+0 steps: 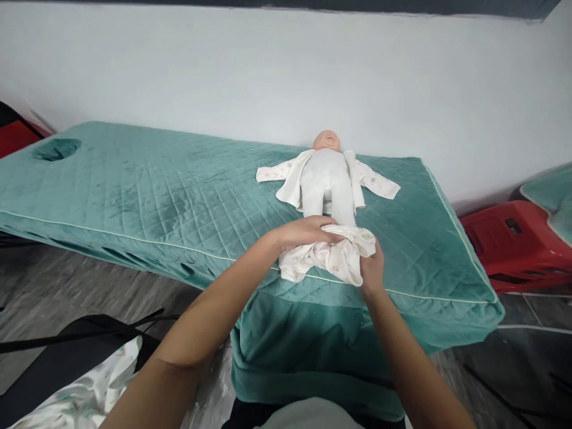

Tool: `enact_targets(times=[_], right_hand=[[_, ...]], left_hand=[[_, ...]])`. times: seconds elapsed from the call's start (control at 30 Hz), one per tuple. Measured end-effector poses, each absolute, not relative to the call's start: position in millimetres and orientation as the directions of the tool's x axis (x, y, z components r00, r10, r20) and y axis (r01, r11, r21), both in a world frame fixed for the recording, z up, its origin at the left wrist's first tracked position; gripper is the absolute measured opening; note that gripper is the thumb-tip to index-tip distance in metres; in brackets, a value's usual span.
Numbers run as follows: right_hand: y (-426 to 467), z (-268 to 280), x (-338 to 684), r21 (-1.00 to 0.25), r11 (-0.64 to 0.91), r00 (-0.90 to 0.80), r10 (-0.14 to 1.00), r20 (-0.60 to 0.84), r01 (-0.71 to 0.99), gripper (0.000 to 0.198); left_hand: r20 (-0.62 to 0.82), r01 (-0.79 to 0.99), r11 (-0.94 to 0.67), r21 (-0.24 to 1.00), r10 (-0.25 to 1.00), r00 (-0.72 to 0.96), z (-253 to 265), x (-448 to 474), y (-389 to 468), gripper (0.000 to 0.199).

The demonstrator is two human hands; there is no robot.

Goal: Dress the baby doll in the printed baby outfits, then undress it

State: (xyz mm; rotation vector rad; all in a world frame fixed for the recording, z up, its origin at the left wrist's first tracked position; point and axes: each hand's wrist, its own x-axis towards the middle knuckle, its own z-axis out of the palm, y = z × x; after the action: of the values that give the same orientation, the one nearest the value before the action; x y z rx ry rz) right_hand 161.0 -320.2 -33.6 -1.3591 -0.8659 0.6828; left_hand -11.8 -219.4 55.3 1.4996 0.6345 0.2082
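A baby doll with a pale cloth body lies on its back on the green quilted bed, its head toward the wall. Its white patterned jacket hangs open at both sides, sleeves spread out. At the doll's feet, bunched white printed baby pants are gathered between my hands. My left hand reaches over the doll's leg end, its fingers closed on the cloth. On the other side my right hand grips the cloth's right edge, its fingers partly hidden. The doll's feet are covered by the fabric.
The green bed stands along a white wall, with a face hole at its left end. A red plastic stool is at the right. Printed cloth lies on a dark chair at lower left.
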Motion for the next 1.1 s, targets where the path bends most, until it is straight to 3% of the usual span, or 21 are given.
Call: enact_targets(times=[0.2,0.3,0.5,0.67,0.97,1.1], right_hand=[[-306,-33,170,-0.944,0.215,0.546,0.774,0.320,0.249,0.028],[-300,-37,176,-0.900,0.259,0.511,0.752,0.415,0.350,0.030],[-281,-38,193,-0.845,0.225,0.487,0.733,0.475,0.486,0.028],[-261,-37,203,-0.855,0.187,0.478,0.762,0.437,0.484,0.026],[-217,-37,207,-0.913,0.199,0.461,0.813,0.357,0.357,0.022],[-211,-35,209,-0.925,0.200,0.471,0.814,0.339,0.322,0.015]], left_hand=[[-0.270,0.218,0.172,0.961,0.388,0.881,49,-18,-216,0.052],[-0.271,0.244,0.119,0.962,0.361,0.892,48,-16,-216,0.041],[-0.111,0.187,-0.057,0.981,0.623,0.774,48,-10,-202,0.022],[0.026,0.254,-0.262,0.931,0.743,0.669,44,7,-196,0.011],[0.285,0.571,-0.477,0.668,0.873,0.396,26,39,-179,0.012],[0.324,0.690,-0.540,0.482,0.842,0.432,26,45,-196,0.018]])
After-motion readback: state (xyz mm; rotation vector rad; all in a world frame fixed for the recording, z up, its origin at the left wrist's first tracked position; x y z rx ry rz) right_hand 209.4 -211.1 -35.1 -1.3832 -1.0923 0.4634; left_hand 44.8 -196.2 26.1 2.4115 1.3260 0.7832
